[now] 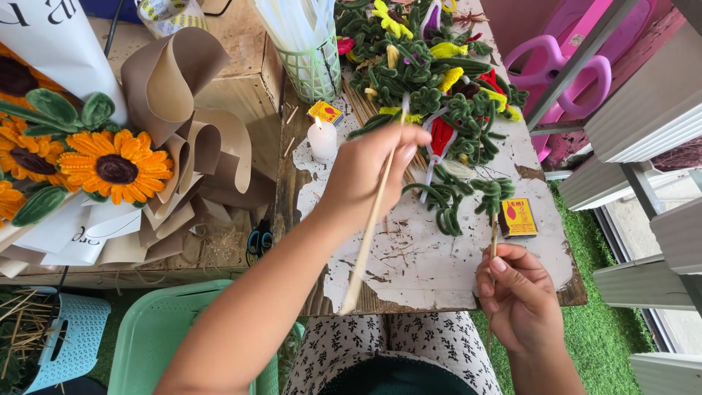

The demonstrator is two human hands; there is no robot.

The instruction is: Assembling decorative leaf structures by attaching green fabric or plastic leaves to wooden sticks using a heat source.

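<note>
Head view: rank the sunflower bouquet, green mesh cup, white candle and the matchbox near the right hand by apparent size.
1. Sunflower bouquet
2. Green mesh cup
3. White candle and matchbox look alike; not ranked.

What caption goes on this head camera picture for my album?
Left hand lifts a wooden stick while right hand holds a green stem.

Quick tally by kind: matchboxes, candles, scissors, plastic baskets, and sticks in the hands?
Matchboxes: 2, one by the candle, one near the right hand
Candles: 1
Scissors: 1
Plastic baskets: 3
Sticks held: 2, left hand, right hand
Total: 9
</note>
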